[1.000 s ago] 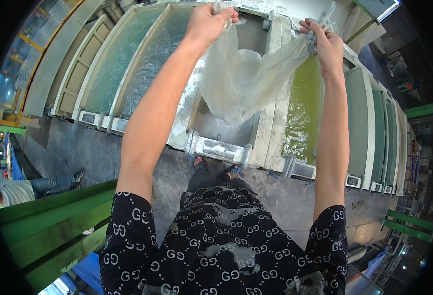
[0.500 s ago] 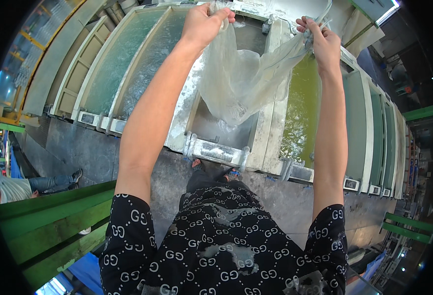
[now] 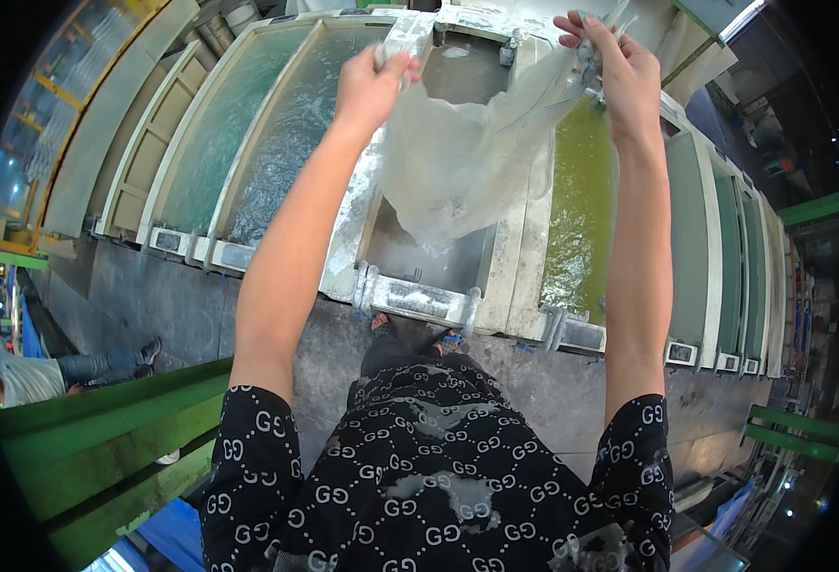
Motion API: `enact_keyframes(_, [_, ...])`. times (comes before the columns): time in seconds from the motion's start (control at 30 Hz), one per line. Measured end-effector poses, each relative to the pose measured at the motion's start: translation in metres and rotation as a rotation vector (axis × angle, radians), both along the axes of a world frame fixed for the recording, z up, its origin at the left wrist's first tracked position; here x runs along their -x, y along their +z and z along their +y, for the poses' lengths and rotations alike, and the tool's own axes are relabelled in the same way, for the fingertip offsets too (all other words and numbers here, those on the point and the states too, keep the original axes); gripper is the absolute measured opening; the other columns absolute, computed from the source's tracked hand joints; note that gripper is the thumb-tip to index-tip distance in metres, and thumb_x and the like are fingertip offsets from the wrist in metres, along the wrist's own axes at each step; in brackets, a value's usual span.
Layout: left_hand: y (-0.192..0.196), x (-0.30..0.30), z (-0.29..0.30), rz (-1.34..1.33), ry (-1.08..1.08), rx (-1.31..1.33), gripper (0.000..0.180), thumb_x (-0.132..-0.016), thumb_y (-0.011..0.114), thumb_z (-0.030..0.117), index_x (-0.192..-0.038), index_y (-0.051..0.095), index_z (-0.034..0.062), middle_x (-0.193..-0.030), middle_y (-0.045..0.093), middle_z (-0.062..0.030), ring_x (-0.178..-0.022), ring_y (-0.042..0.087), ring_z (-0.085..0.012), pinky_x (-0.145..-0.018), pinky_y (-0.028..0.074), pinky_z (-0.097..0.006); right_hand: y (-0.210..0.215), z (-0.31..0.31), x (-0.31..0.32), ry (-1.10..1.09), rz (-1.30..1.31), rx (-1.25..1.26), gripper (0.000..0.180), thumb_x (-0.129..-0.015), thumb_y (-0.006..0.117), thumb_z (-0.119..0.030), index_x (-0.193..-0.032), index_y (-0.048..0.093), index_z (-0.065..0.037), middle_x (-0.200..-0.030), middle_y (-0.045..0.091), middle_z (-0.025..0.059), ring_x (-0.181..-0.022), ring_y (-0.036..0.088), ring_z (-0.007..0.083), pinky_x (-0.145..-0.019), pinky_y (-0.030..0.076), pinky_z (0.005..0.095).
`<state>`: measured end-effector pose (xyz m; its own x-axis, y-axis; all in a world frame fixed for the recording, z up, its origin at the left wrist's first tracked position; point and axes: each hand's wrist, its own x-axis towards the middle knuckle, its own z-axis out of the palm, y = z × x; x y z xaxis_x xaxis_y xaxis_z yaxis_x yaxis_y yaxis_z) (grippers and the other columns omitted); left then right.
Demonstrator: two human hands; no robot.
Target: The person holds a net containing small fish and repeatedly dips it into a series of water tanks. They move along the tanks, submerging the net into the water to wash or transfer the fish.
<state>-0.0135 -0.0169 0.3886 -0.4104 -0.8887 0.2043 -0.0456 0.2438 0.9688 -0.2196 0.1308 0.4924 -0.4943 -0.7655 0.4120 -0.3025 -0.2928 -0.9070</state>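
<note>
A pale, translucent mesh bag (image 3: 457,176) hangs stretched between my hands, its sagging bottom over a narrow tank of grey liquid (image 3: 429,257). My left hand (image 3: 370,88) is closed on the bag's upper left edge, with the thumb and fingers pinched together. At the upper right, my right hand (image 3: 621,69) grips the gathered other edge along with some thin, cord-like strands. Some small, pale stuff seems to lie in the bottom of the bag, but I cannot make it out.
Left of the grey tank is a tank of rippling bluish water (image 3: 291,133); to the right is a yellow-green one (image 3: 579,210). Thick pale walls divide them. A green rail (image 3: 124,429) runs at lower left, and another person (image 3: 67,372) is beyond it.
My left hand has moved down and to the left, drawing its edge of the bag along. My right hand has shifted slightly left and up. The bag looks more spread out.
</note>
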Motion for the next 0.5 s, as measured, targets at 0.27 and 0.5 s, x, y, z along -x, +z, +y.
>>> enact_keyframes(0.27, [0.044, 0.031, 0.013, 0.156, -0.127, 0.17, 0.018, -0.092, 0.055, 0.019, -0.097, 0.063, 0.0035, -0.086, 0.064, -0.0009, -0.077, 0.057, -0.0091, -0.074, 0.045, -0.025, -0.094, 0.011, 0.031, -0.166, 0.001, -0.17, 0.032, -0.09, 0.056, -0.025, -0.098, 0.068, 0.004, -0.091, 0.07, 0.0085, -0.074, 0.059, 0.0093, -0.072, 0.047, 0.0242])
enact_keyframes(0.5, [0.063, 0.018, 0.02, 0.168, -0.057, 0.164, 0.018, -0.092, 0.055, 0.02, -0.094, 0.064, 0.0049, -0.082, 0.063, -0.0002, -0.074, 0.056, -0.0083, -0.071, 0.044, -0.024, -0.054, 0.007, 0.031, -0.131, 0.059, -0.058, 0.032, -0.094, 0.05, -0.025, -0.101, 0.066, 0.001, -0.098, 0.069, 0.0076, -0.086, 0.058, 0.0095, -0.078, 0.044, 0.0259])
